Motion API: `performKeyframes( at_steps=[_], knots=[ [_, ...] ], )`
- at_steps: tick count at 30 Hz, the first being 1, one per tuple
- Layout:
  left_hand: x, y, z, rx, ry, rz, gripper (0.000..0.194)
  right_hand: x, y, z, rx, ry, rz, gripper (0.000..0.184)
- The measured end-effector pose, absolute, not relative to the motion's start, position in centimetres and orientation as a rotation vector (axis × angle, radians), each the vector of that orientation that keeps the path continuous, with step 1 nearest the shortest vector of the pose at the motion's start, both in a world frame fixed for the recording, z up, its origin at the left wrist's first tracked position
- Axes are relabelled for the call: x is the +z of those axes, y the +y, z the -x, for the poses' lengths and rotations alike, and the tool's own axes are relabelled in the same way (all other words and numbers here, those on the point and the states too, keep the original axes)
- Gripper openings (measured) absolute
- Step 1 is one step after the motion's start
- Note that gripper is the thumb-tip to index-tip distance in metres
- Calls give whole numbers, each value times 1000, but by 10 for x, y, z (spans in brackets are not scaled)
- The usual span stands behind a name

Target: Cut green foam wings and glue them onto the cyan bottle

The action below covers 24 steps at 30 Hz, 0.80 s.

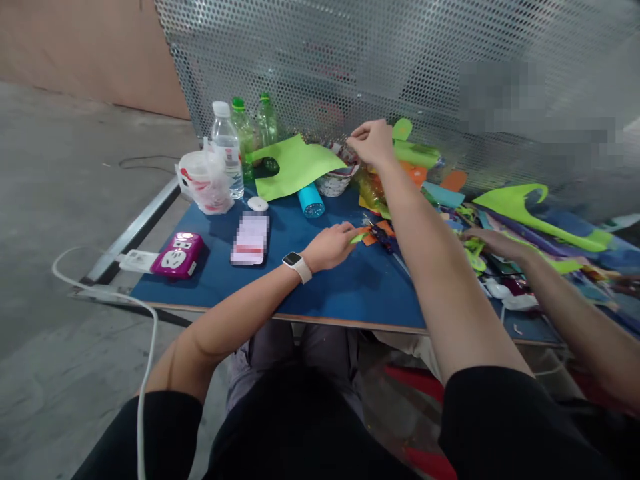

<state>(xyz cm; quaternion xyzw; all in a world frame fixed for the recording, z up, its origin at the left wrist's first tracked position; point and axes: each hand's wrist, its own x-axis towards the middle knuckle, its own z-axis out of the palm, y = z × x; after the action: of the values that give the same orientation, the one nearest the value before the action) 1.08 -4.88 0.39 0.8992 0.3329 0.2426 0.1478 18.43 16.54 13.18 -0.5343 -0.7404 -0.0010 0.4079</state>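
My left hand (330, 248), with a watch on its wrist, is low over the blue table. Its closed fingers hold a small lime-green piece (358, 238), felt or paper. Just right of the fingertips are an orange scrap (371, 239) and dark-handled scissors (381, 235). My right hand (373, 142) is raised farther back, fingers pinched together; whatever is between them is too small to make out. Beside and below it stands a patterned white basket (338, 184) with scraps inside. A large lime-green sheet (295, 167) with a cut-out lies left of the basket, over a blue cylinder (311, 201).
A phone (250, 239), white case (258, 204), purple power socket (179, 255), bagged cup (206, 183) and water bottle (227, 153) occupy the left. Coloured cut pieces (545, 213) crowd the right, where another person's hand (493, 243) reaches in. Perforated metal (320, 60) rises behind.
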Motion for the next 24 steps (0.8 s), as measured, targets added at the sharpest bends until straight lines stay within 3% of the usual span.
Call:
performKeyframes(
  at_steps=[2, 5, 8, 14, 19, 24],
  knots=[
    [4, -39, -9, 858, 1000, -2418, 38, 125, 129, -187, 125, -1824, 1287, 33],
    [4, -27, -5, 1049, 1065, -2158, 35, 93, 59, -195, 389, -1741, 1109, 61],
    [5, -23, 1, 1065, 1020, -1973, 39, 49, 4, -202, 676, -1668, 1072, 73],
    [7, -25, 5, 1054, 1057, -1868, 38, -4, -19, -208, 857, -1569, 1110, 72],
    [4, -17, 9, 1166, 1107, -1900, 42, -13, -16, -206, 890, -1518, 1114, 71],
    [-1, -14, 12, 1201, 1088, -1919, 28, -13, -20, -205, 902, -1492, 1084, 68]
  ],
)
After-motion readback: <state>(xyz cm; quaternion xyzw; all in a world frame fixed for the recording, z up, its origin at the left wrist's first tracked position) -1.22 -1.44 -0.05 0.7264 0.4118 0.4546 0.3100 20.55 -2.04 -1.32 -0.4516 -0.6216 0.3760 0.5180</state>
